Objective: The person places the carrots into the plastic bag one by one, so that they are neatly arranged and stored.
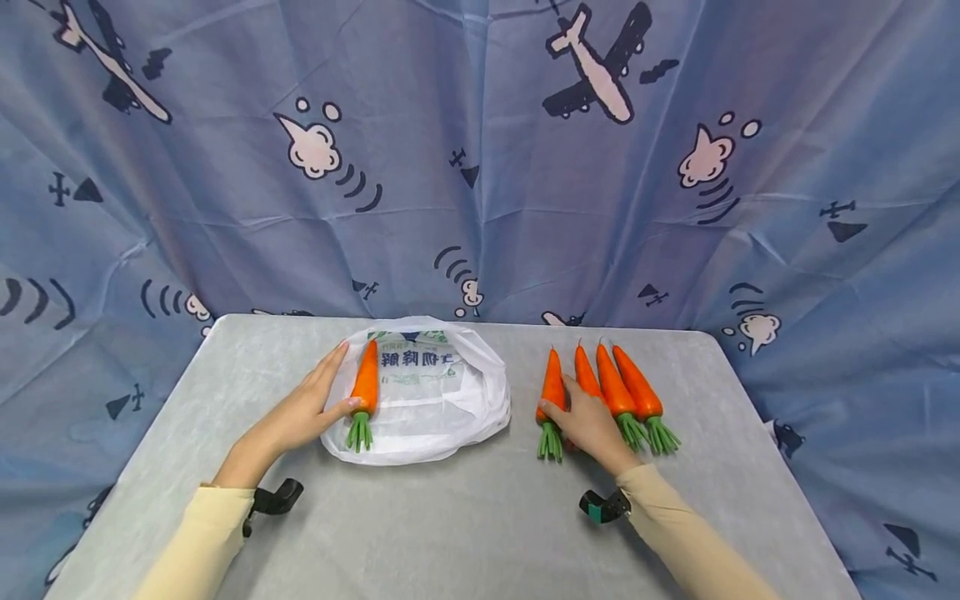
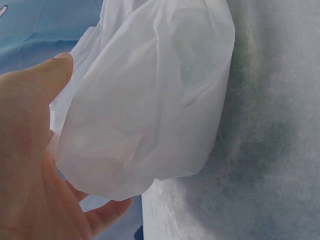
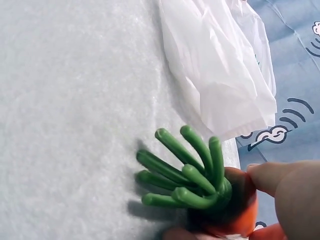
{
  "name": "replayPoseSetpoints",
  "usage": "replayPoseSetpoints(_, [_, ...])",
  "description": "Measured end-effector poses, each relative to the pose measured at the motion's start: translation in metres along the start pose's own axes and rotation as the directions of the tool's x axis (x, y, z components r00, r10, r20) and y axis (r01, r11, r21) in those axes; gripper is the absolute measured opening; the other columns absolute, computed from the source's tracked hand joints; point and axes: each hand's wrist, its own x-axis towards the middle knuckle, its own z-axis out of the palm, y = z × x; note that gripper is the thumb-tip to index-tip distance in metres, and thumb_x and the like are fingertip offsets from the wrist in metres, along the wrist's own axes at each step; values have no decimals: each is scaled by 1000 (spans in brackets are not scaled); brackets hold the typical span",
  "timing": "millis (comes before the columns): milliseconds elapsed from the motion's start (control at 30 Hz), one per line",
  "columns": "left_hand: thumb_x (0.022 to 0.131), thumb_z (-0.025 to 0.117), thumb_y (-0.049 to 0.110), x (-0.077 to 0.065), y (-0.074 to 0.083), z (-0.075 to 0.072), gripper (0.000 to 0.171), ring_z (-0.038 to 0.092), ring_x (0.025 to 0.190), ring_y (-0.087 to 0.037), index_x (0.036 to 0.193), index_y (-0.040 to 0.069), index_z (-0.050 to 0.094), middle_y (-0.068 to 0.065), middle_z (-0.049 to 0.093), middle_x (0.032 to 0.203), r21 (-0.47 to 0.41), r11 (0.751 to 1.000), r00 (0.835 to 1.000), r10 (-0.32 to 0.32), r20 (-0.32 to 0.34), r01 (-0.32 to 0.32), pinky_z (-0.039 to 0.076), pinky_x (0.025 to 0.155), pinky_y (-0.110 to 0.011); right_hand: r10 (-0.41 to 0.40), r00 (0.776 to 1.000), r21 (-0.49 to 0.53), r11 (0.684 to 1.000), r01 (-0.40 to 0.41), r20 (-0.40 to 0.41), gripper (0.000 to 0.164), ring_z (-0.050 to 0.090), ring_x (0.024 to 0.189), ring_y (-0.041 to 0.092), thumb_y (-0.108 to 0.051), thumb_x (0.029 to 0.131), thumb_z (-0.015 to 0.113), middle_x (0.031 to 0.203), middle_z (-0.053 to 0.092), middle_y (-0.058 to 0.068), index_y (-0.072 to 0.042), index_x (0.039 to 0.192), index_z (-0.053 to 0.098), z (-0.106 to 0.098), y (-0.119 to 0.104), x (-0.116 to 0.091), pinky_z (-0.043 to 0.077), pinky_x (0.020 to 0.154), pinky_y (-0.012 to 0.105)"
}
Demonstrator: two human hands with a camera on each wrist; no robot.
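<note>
A white plastic bag (image 1: 427, 425) with printed lettering lies with its mouth spread wide on the table. One orange carrot (image 1: 366, 375) with green stalks is inside, along the bag's left side. My left hand (image 1: 303, 408) is at the bag's left edge, fingers extended and thumb over the rim by the carrot. In the left wrist view, the white bag wall (image 2: 150, 100) bulges beside its thumb and fingers. To the right of the bag, my right hand (image 1: 592, 421) pinches the leftmost carrot (image 1: 552, 383) of a group near its stalk end. Its green stalks (image 3: 200, 175) show in the right wrist view.
More carrots (image 1: 637, 383) lie side by side under and right of my right hand, tips pointing away. The pale table (image 1: 450, 533) ends at a blue patterned curtain (image 1: 480, 167) behind. A black wrist camera (image 1: 277, 497) sticks out from the left cuff.
</note>
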Motion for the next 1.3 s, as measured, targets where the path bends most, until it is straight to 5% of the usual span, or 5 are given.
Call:
replayPoseSetpoints(200, [98,59,43,-1,2,-1,92,15,153,-41,161,18,-2,-15,6,168,-1,1000,1000,4,-1,-4,20,122,-62,-7,1000,-9,1000,6,-6,78,68,83,28,-44,96,60,123,65,31,3,151,33,3,2,0,56,87,52])
replayPoseSetpoints(467, [97,60,42,-2,1,-1,92,14,154,-40,161,18,-2,-15,7,168,-4,1000,1000,1,-5,-1,19,122,-61,0,1000,-1,1000,0,-2,78,68,85,28,-44,96,59,132,59,32,2,152,32,5,3,1,56,89,53])
replayPoseSetpoints(767, [97,59,45,-1,-1,1,92,14,153,-41,161,19,-3,-15,6,168,-2,1000,1000,5,0,-5,19,121,-62,13,1000,19,1000,-13,7,78,61,64,18,-44,96,60,96,71,21,2,152,33,4,1,0,57,73,43])
replayPoseSetpoints(1000, [97,58,46,0,-1,0,92,14,154,-41,161,20,-4,-15,6,168,-5,1000,1000,-2,2,2,18,122,-62,18,1000,49,999,-19,4,77,54,51,14,-43,96,60,68,58,7,2,152,32,4,0,-1,45,53,28])
replayPoseSetpoints(1300, [97,59,45,0,-1,-1,92,14,154,-41,161,19,-3,-15,6,168,-6,1000,1000,6,-2,-6,18,122,-61,-6,1000,83,997,7,-17,76,48,46,14,-42,95,61,61,49,2,1,152,33,2,-1,-3,40,49,28])
